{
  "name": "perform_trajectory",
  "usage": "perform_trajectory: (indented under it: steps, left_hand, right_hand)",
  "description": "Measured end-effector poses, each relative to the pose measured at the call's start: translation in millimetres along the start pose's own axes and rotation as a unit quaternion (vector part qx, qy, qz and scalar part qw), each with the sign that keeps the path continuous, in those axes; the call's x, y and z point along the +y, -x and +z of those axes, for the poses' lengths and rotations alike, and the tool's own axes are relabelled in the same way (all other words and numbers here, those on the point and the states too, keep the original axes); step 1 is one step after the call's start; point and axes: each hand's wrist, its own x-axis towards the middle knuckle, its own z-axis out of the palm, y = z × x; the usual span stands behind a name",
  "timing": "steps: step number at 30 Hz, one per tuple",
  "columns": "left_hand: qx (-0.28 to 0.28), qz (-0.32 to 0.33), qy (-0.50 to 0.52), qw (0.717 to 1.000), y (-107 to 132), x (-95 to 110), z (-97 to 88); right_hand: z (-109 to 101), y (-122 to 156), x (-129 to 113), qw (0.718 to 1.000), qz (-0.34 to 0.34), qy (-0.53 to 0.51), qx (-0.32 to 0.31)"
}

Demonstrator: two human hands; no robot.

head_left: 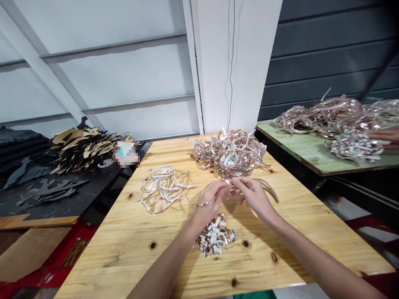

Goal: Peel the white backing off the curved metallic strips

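My left hand and my right hand meet above the wooden table, fingertips pinched close together. Between them is a shiny rose-gold strip with a pale backing. One thin length of this strip trails from the left hand toward a loose heap of finished-looking strips. Beyond the right hand curves a wider band end. Under my wrists lies a small pile of short cut pieces, white and metallic. Behind the hands sits a large tangle of rose-gold strips.
The wooden table fills the front. On the left, a dark table bears stacked black and tan cut pieces. At right, a green table carries more metallic strips, with another person's hand at its edge.
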Motion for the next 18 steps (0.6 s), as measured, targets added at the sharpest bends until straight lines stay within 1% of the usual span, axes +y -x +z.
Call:
perform_trajectory:
  steps: [2, 4, 9, 10, 11, 12, 13, 14, 15, 16, 18]
  left_hand:
    - [-0.014, 0.024, -0.011, 1.0, 1, 0, -1.8]
    - [-0.015, 0.035, -0.015, 0.999, 2, -2, -2.5]
    - [-0.03, 0.056, -0.022, 0.998, 7, -7, 2.7]
    - [-0.03, 0.064, -0.02, 0.997, 7, -7, 3.7]
    - [-0.015, 0.065, -0.011, 0.998, 7, -5, 3.9]
    - [0.017, 0.058, 0.004, 0.998, 6, -3, 2.6]
    - [0.065, 0.047, 0.023, 0.997, 4, -1, -0.2]
    - [0.133, 0.022, 0.046, 0.99, 1, 1, -4.8]
    - [0.2, -0.004, 0.059, 0.978, -3, 2, -10.8]
    - [0.253, -0.015, 0.073, 0.965, -7, 2, -18.0]
    - [0.306, -0.049, 0.093, 0.946, -16, -6, -33.4]
  right_hand:
    - [-1, -1, -1, 0.999, 0.035, -0.016, -0.021]
    - [-2, -2, -3, 0.997, 0.06, -0.036, -0.039]
    - [-3, -7, -5, 0.992, 0.097, -0.045, -0.071]
    - [-3, -8, -3, 0.991, 0.102, -0.042, -0.077]
    - [-3, -8, -1, 0.991, 0.102, -0.033, -0.081]
    - [-2, -7, 1, 0.992, 0.097, -0.014, -0.083]
    - [0, -5, 2, 0.992, 0.089, 0.011, -0.087]
    - [2, -1, 3, 0.991, 0.082, 0.04, -0.101]
    - [4, 3, 3, 0.987, 0.074, 0.066, -0.128]
    - [7, 7, 1, 0.98, 0.068, 0.079, -0.167]
    - [13, 17, -3, 0.968, 0.038, 0.063, -0.24]
